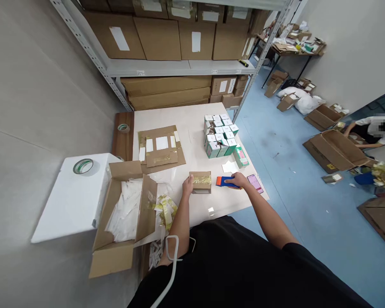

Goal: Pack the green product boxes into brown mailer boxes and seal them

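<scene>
A small brown cardboard box [201,181] with yellowish tape across its top sits near the front of the pale table [192,124]. My left hand [188,186] grips the box's left side, fingers curled on it. My right hand [238,180] rests closed on an orange and blue tape dispenser [223,182] lying just right of the box. A pink phone [255,183] lies beside that hand at the table's right edge.
Stacked white and green small boxes [220,137] stand at the table's far right. Flattened cardboard [160,147] lies at the left. An open carton of white packing [123,218] sits lower left, a tape roll [82,166] on a white stand. Shelves of cartons [167,38] behind. A person [375,130] crouches at right.
</scene>
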Demonstrator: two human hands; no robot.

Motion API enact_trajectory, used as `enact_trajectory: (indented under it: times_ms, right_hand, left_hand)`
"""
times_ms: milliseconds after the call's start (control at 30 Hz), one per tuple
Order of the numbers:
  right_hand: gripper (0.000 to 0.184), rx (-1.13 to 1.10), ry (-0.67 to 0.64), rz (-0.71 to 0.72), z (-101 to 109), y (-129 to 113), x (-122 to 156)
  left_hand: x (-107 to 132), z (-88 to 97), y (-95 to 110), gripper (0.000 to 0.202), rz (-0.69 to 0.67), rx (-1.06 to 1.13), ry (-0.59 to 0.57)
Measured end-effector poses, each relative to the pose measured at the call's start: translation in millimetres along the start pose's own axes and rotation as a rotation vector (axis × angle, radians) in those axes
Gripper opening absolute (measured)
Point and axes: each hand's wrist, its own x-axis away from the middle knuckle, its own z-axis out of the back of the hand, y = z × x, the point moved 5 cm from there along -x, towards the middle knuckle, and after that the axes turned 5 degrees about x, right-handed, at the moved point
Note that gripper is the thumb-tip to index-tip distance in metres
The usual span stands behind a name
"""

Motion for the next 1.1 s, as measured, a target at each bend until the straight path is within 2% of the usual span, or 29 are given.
enact_trajectory:
  times_ms: [100, 200, 300, 400, 467, 567, 667, 833, 900, 967, 1100]
  right_hand:
    - [0.052, -0.062, 0.01, 0.019, -17.1, -18.1, -1.2]
    - [0.054, -0.095, 0.028, 0.048, -28.2, -50.0, -2.3]
    - [0.054, -0.084, 0.052, 0.085, -37.4, -92.6, -2.4]
    - [0.053, -0.046, 0.064, 0.129, -48.2, -135.8, -3.0]
    - [0.053, -0.029, 0.049, 0.149, -54.9, -160.0, -4.2]
    - [0.054, 0.005, 0.028, 0.167, -59.5, -187.1, -6.7]
    - [0.056, 0.035, 0.01, 0.17, -59.3, -202.4, -10.2]
    - [0.054, 0.053, -0.017, 0.184, -60.2, -208.4, -18.4]
    - [0.052, 0.068, -0.016, 0.184, -60.8, -205.1, -22.0]
    - [0.051, 0.104, -0.028, 0.172, -61.0, -196.9, -25.9]
    - [0.058, 0.177, -0.102, 0.088, -57.0, -161.2, -32.8]
  left_hand:
    - [-5.7, 16.5, -10.4, 0.075, 0.025, 0.082, -0.004]
    - [-11.9, 41.7, -18.8, 0.073, 0.103, 0.058, -0.004]
    - [-15.4, 78.9, -19.3, 0.063, 0.171, -0.127, 0.121]
    - [-13.6, 110.2, -5.9, 0.05, 0.111, -0.261, 0.292]
    - [-11.0, 114.7, 4.6, 0.05, 0.026, -0.249, 0.278]
    - [-6.4, 105.8, 9.0, 0.059, 0.028, -0.227, 0.155]
    - [-3.2, 100.5, 3.6, 0.066, 0.107, -0.242, 0.123]
    - [-6.9, 102.7, -5.0, 0.064, 0.14, -0.253, 0.135]
    - [-5.4, 95.2, -10.6, 0.063, 0.165, -0.245, 0.126]
    - [1.2, 76.2, -18.4, 0.06, 0.2, -0.232, 0.095]
    - [22.1, 16.3, -31.0, 0.053, 0.213, -0.221, 0.023]
